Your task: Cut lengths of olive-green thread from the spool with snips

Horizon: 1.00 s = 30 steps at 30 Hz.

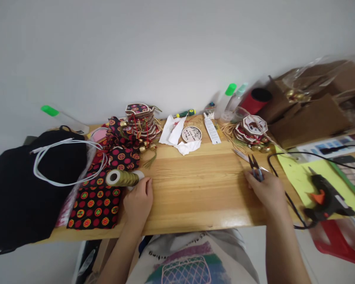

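My left hand [139, 199] is closed at the white end of a spool of olive-gold thread [122, 178], which lies sideways over patterned fabric. Its fingertips are hidden beneath the hand. On the right, my right hand [264, 189] grips a pair of thread snips [256, 169], blades apart and pointing toward the wall. Close to the snips, a thin pale tool [241, 155] rests on the wood. Folded black fabric with red and orange flower rounds [94, 207] sits left of my left hand. At the back middle is a round wooden disc with dark writing [191, 134].
Stacked ornaments with bells [142, 122] stand back left, and more ornaments [251, 130] back right. A glue gun [328, 193] lies on yellow paper [296, 173], its black cable looping near my right wrist. A black bag [26, 189] with a white cable [50, 181] covers the left end.
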Available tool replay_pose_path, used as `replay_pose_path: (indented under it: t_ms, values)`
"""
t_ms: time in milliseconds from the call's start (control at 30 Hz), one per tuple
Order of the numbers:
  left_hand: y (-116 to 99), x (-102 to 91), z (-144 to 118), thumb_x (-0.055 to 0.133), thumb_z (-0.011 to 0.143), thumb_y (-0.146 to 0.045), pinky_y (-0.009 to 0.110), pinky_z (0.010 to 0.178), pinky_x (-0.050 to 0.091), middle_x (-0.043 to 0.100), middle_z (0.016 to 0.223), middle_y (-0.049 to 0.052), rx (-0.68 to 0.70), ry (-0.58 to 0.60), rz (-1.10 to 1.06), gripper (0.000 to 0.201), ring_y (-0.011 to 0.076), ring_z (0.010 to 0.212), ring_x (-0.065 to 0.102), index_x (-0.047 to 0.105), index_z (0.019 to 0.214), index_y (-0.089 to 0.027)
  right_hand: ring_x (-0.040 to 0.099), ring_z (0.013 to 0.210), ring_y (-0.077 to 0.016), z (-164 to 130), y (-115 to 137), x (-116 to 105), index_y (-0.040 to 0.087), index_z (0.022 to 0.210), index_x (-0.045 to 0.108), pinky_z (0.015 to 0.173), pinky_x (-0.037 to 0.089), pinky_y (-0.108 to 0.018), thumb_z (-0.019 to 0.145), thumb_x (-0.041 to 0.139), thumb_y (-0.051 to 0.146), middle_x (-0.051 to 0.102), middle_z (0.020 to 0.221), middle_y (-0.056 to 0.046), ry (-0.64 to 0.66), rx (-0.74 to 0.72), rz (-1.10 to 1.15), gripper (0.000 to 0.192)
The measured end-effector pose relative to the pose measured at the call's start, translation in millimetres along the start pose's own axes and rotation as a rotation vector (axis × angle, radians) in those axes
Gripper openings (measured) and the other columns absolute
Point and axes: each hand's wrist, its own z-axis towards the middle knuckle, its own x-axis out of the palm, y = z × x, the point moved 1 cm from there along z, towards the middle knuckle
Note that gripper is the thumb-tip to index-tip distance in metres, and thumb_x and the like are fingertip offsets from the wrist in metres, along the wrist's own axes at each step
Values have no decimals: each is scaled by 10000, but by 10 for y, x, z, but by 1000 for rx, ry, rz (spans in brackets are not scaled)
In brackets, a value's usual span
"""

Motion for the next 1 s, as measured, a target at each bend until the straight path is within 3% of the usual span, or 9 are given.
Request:
replay_pose_path:
  t_ms: [167,367,667,1000]
  values:
    - [7,-1,-1,376,879,-346,237,546,380,726,762,51,11,-12,2,340,157,626,640,674,893,-182,481,428,-158,5,-88,29,216,462,466,477,340,-273,700,482,472,517,395,-24,9,-24,49,350]
    - [-2,-17,6,400,870,-325,237,535,372,719,726,46,14,-13,9,311,155,592,626,675,884,-182,458,378,-132,2,-186,76,203,506,483,436,349,-253,736,513,477,497,391,2,21,34,189,358]
    - [14,1,-1,383,875,-330,243,553,376,720,748,54,8,-11,-18,322,162,621,633,665,893,-175,385,341,-94,-115,-110,60,198,634,502,353,304,-220,713,576,397,482,432,43,-61,168,533,227]
    - [2,-18,3,398,870,-305,240,557,389,725,785,63,6,-26,-34,295,170,640,646,657,882,-164,388,341,-90,-106,-122,67,191,600,487,347,300,-215,702,599,394,479,433,38,-54,169,548,253]
